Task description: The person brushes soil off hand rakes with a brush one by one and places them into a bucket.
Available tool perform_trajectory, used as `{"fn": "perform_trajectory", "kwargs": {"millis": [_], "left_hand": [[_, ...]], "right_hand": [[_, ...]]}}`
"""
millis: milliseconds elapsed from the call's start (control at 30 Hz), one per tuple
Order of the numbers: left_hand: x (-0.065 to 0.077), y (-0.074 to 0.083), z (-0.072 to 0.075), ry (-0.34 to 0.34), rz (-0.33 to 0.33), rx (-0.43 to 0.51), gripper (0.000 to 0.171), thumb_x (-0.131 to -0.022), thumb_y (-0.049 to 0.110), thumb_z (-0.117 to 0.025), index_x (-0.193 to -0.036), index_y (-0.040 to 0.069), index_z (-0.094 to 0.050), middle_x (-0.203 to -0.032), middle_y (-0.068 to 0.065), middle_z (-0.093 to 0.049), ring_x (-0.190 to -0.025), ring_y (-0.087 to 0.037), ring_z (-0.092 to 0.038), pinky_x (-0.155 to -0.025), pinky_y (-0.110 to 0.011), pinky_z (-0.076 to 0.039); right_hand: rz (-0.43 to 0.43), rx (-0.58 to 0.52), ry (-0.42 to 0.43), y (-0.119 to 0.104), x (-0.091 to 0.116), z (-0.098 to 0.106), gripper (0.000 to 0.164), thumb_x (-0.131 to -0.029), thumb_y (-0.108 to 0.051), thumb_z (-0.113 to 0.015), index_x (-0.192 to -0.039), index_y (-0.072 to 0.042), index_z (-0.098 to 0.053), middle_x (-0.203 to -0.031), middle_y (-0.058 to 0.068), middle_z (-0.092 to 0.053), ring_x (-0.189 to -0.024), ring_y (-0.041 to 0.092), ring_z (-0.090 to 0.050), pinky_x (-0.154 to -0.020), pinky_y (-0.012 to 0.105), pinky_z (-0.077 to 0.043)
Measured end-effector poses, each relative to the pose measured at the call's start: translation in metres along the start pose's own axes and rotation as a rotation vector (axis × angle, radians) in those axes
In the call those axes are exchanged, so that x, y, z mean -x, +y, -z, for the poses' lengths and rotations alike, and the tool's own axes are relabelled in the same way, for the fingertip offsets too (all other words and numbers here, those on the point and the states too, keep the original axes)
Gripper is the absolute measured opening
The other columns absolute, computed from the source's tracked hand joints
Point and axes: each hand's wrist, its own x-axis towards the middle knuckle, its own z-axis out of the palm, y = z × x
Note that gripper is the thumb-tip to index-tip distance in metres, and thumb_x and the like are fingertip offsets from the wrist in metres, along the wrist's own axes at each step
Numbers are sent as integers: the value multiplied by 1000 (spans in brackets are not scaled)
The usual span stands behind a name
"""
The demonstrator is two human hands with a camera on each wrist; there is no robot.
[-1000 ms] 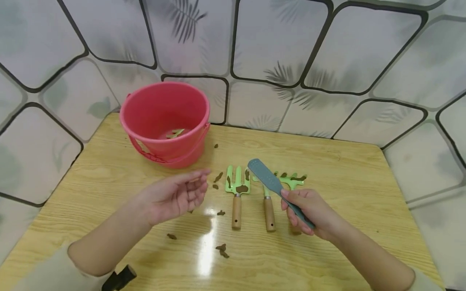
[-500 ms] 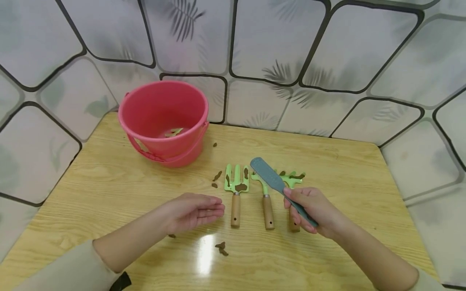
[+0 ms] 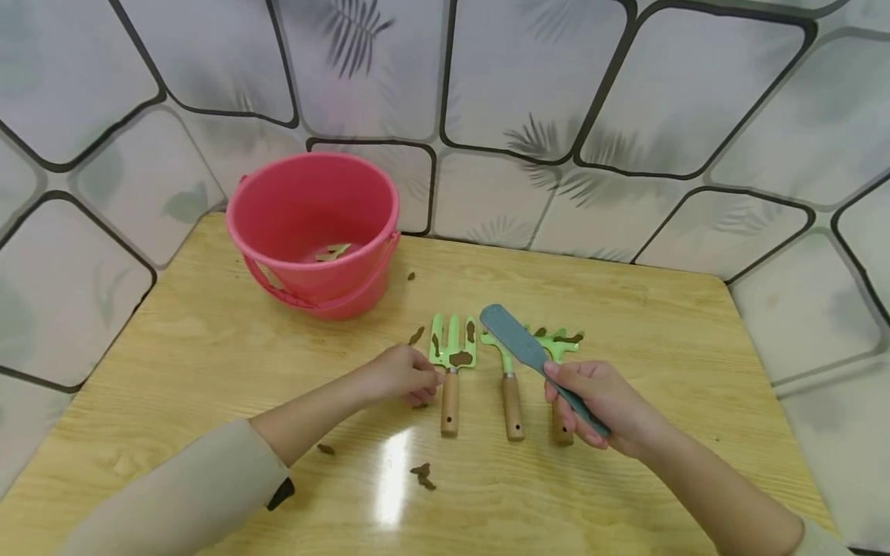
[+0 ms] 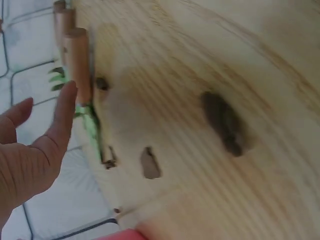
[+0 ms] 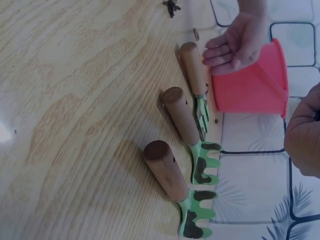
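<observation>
My right hand (image 3: 591, 394) grips the narrow end of a flat grey-blue spatula (image 3: 516, 338), its broad end pointing up and left above the tools. My left hand (image 3: 406, 374) is low over the table beside a green garden fork (image 3: 450, 405) with a wooden handle; its fingers point downward. In the left wrist view a finger (image 4: 65, 112) extends toward the fork's handle; I cannot tell whether it touches. Two small green rakes, a middle one (image 3: 513, 409) and a right one (image 3: 558, 347), lie alongside. Brown patches cover parts of the green heads.
A pink bucket (image 3: 320, 289) stands at the back left with a light green piece (image 3: 334, 252) inside. Brown crumbs (image 3: 422, 476) are scattered around the left and front of the fork on the wooden table (image 3: 660, 479). A patterned wall (image 3: 501, 77) rises behind.
My left hand has come down and to the right, from above the table to the fork's left side, turning palm downward. My right hand keeps the spatula almost in place.
</observation>
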Motion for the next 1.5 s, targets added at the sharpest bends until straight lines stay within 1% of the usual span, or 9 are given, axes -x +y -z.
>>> {"fn": "perform_trajectory", "kwargs": {"millis": [200,400,633,733,933,1067,1267,1367,1500], "left_hand": [[-24,-10,-5,41,130,-4,39,-83,34,-72,-82,-4,-68,-71,-12,-69,-63,-19,-68,-59,-29,-59],[-39,-9,-14,66,63,-83,42,-77,40,-77,-66,1,-64,-57,-10,-64,-47,-15,-62,-48,-28,-57],[-43,-3,-21,64,32,-314,39,-72,34,-82,-57,3,-64,-48,-5,-61,-40,-12,-57,-42,-24,-53],[-45,-2,-22,65,48,-305,33,-73,26,-81,-58,2,-63,-49,-7,-62,-39,-13,-57,-43,-24,-54],[-47,-5,-18,71,156,-65,21,-75,17,-71,-75,-1,-61,-60,-11,-63,-43,-15,-58,-46,-27,-56],[-45,-10,-13,-25,197,267,12,-85,9,-60,-83,-2,-59,-62,-6,-56,-47,-11,-56,-51,-24,-57],[-31,-15,5,-221,250,788,24,-101,16,-45,-97,-5,-57,-77,-10,-66,-69,-15,-67,-70,-25,-59],[-23,-18,11,-295,227,878,29,-102,18,-43,-108,-9,-54,-87,-15,-69,-80,-19,-70,-78,-26,-58],[-14,-20,11,-342,170,864,35,-102,18,-42,-120,-12,-47,-92,-14,-70,-86,-19,-70,-82,-27,-57]], "right_hand": [[-13,-1,17,-1,-3,0,35,-101,-32,-44,-79,-8,-57,-53,-5,-58,-34,2,-46,-31,14,-35],[-25,-11,20,2,-5,-2,35,-101,-33,-45,-78,-9,-58,-53,-5,-59,-34,2,-47,-31,13,-36],[-35,-6,40,5,-5,-2,36,-100,-34,-45,-78,-9,-57,-53,-5,-58,-34,2,-46,-30,13,-35],[-41,0,55,6,-5,-2,36,-100,-34,-46,-78,-9,-58,-53,-5,-58,-34,2,-45,-30,14,-35],[-28,-21,43,6,-4,-2,36,-100,-34,-46,-79,-8,-58,-53,-5,-59,-34,3,-46,-31,14,-36],[-16,-35,24,6,-1,0,36,-101,-32,-44,-79,-9,-59,-55,-5,-60,-34,2,-46,-31,13,-37],[-16,-9,42,5,0,3,36,-101,-32,-43,-79,-8,-58,-54,-5,-59,-34,2,-46,-31,13,-36],[-20,11,76,4,0,5,37,-101,-33,-44,-78,-9,-59,-53,-5,-59,-34,3,-45,-30,14,-35],[-16,21,109,3,-1,7,36,-101,-34,-45,-76,-11,-59,-52,-5,-58,-33,3,-45,-29,14,-35]]}}
